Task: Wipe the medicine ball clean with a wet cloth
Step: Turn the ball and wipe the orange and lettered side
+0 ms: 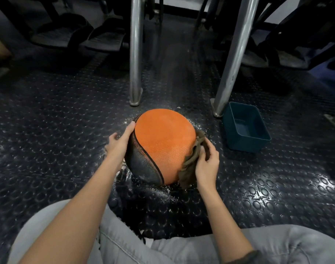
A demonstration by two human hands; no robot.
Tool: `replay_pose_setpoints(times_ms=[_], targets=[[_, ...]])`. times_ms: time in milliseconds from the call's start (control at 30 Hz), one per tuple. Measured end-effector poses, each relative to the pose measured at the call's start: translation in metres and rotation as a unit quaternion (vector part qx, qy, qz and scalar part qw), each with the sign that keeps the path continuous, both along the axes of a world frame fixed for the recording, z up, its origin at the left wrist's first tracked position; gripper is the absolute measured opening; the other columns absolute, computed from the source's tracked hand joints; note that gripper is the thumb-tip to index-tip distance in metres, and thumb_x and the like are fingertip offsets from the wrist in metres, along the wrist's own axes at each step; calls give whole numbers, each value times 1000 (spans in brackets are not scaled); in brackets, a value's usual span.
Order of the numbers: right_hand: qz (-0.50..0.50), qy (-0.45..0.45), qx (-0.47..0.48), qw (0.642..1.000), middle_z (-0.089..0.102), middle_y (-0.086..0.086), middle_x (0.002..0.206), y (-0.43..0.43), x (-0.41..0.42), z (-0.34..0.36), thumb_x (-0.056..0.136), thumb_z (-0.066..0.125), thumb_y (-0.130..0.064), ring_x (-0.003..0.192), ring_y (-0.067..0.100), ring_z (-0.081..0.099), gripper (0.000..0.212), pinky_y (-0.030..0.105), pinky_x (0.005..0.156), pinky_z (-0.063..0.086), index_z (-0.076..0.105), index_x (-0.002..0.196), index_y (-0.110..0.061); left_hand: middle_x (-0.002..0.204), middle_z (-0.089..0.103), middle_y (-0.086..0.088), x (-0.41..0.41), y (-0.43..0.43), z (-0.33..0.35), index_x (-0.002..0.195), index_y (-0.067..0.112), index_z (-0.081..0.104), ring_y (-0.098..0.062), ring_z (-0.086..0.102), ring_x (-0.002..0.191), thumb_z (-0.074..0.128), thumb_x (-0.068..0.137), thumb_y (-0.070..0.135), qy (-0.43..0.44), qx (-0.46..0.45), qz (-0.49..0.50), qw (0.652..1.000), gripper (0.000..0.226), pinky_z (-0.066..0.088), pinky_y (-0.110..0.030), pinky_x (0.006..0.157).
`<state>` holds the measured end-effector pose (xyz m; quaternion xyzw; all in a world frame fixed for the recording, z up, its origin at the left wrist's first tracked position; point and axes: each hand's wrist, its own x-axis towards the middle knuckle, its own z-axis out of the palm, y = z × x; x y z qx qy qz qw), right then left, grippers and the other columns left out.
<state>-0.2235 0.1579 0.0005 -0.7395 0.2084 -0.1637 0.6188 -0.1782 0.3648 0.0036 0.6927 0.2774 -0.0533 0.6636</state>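
Left hand (120, 143), fingers straight, is laid against the medicine ball (162, 141) at nine o'clock, apparently for steadying. Brown cloth (191, 164) is gripped by the right hand (207, 162) and pressed on at four o'clock. The ball is rested on the studded floor (67, 130). Blue tub (246, 128) is kept near at two o'clock, presumably for rinsing.

One ball (162, 141), one cloth (189, 165), one tub (245, 144), two hands (118, 143) (207, 164).
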Motion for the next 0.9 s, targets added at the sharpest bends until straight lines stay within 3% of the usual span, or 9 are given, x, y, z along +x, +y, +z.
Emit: replay_pose_setpoints(times_ms=[100, 200, 400, 533, 600, 667, 733, 800, 900], targets=[[-4, 22, 36, 999, 45, -2, 135, -1, 0, -5, 101, 41, -22, 114, 5, 43, 35, 26, 103, 34, 47, 136, -24, 131, 54, -4, 0, -7, 3, 139, 19, 42, -16, 55, 102, 50, 31, 97, 16, -73, -73, 995, 133, 41, -37, 88], [-21, 32, 56, 998, 45, -3, 133, -1, 3, -5, 102, 37, -20, 113, 6, 44, 35, 27, 100, 35, 47, 135, -24, 128, 55, -3, -2, -9, 4, 139, 20, 41, -13, 53, 91, 48, 37, 94, 19, -51, -90, 994, 126, 41, -38, 77], [-37, 22, 32, 999, 43, -11, 116, -6, 2, 6, 102, 38, -18, 110, 5, 41, 32, 23, 98, 31, 52, 130, -25, 138, 44, -5, -10, -20, 9, 141, 20, 36, -21, 45, 109, 44, 53, 84, -10, -64, -117, 991, 109, 38, -51, 100], [-31, -10, -127, 991, 49, -12, 113, -25, 4, 31, 99, 43, -25, 109, 10, 44, 28, 28, 96, 32, 58, 122, -34, 130, 49, -7, -18, -47, -2, 135, 22, 41, -30, 46, 119, 27, 81, 74, 22, -124, -131, 983, 76, 39, -55, 101], [-13, -19, -225, 974, 52, -10, 118, -34, 8, 39, 99, 44, -25, 105, 12, 42, 29, 24, 90, 30, 59, 122, -35, 139, 45, -12, -22, -61, -10, 143, 20, 34, -35, 41, 128, 16, 85, 73, 77, -166, -147, 972, 81, 37, -55, 102], [3, -28, -267, 963, 52, -6, 124, -39, 15, 40, 100, 41, -22, 103, 11, 37, 32, 19, 83, 25, 58, 124, -33, 146, 38, -14, -21, -64, -14, 145, 15, 31, -34, 35, 134, 5, 87, 70, 94, -145, -198, 965, 84, 32, -52, 108], [14, -50, -269, 962, 51, -3, 127, -38, 19, 35, 100, 38, -18, 106, 14, 37, 34, 16, 82, 24, 57, 126, -30, 145, 39, -12, -17, -59, -12, 141, 13, 36, -31, 36, 134, 5, 93, 60, 53, -51, -230, 970, 73, 28, -44, 112], [29, -102, -280, 954, 51, -6, 124, -31, 15, 29, 100, 38, -15, 109, 18, 40, 35, 11, 84, 24, 59, 125, -27, 140, 39, 2, -12, -51, -4, 139, 15, 37, -21, 37, 132, 22, 99, 50, -48, 56, -185, 980, 56, 27, -29, 105], [72, -174, -277, 942, 49, -11, 119, -19, 8, 25, 96, 43, -15, 110, 12, 42, 35, 3, 94, 23, 59, 125, -23, 145, 36, 8, -10, -48, 13, 138, 31, 39, -6, 32, 132, 48, 97, 35, -243, 80, -154, 954, 42, 24, -27, 109]])
